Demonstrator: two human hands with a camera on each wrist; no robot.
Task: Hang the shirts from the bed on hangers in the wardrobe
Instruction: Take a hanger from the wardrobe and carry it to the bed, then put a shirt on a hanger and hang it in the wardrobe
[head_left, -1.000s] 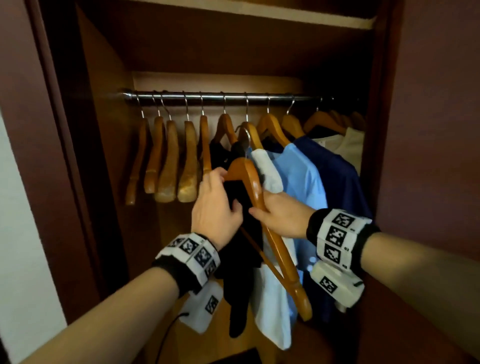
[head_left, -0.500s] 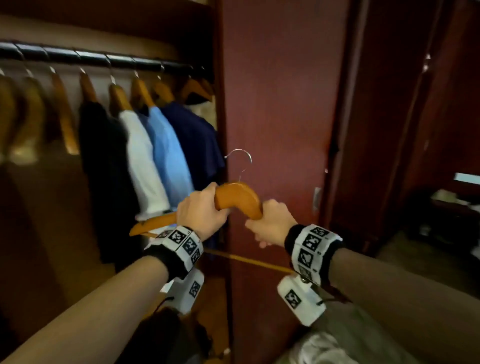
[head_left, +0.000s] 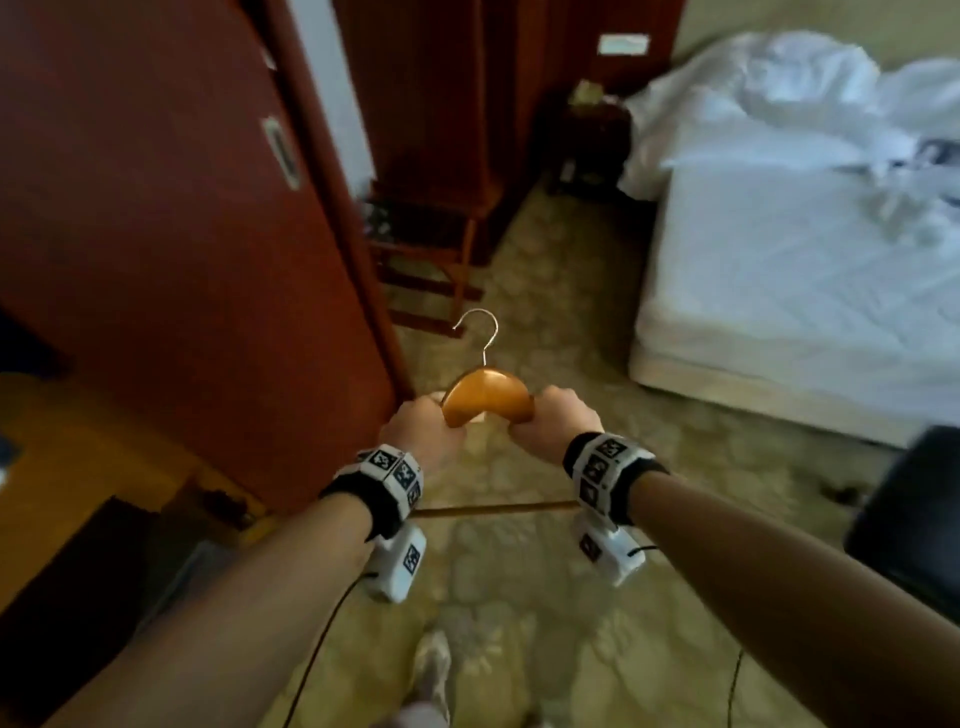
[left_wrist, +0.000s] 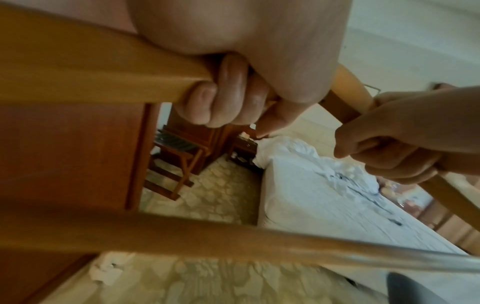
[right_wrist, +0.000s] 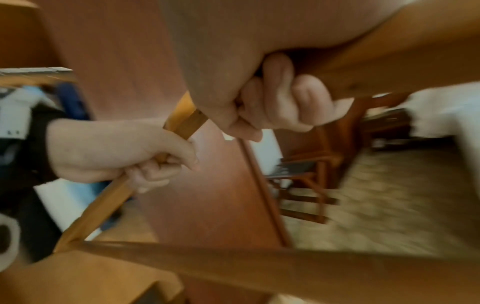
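Note:
I hold an empty wooden hanger (head_left: 488, 397) in front of me with its metal hook (head_left: 480, 332) pointing away. My left hand (head_left: 423, 428) grips its left arm and my right hand (head_left: 553, 421) grips its right arm. In the left wrist view my fingers (left_wrist: 221, 102) curl round the wooden hanger (left_wrist: 103, 78), and in the right wrist view my fingers (right_wrist: 283, 102) wrap the other arm of the hanger (right_wrist: 389, 67). The bed (head_left: 789, 291) with white crumpled linen and dark-patterned cloth (head_left: 930, 156) lies ahead to the right.
The reddish wardrobe door (head_left: 182, 234) stands open at my left. A wooden luggage rack (head_left: 421, 260) sits beyond it on the patterned carpet (head_left: 519, 571). A dark stool (head_left: 909, 519) is at the right edge. Cables trail from both wrist units.
I have turned away from the wardrobe rail towards the bed, carrying the hanger out with both hands. The hung shirts have left the head view.

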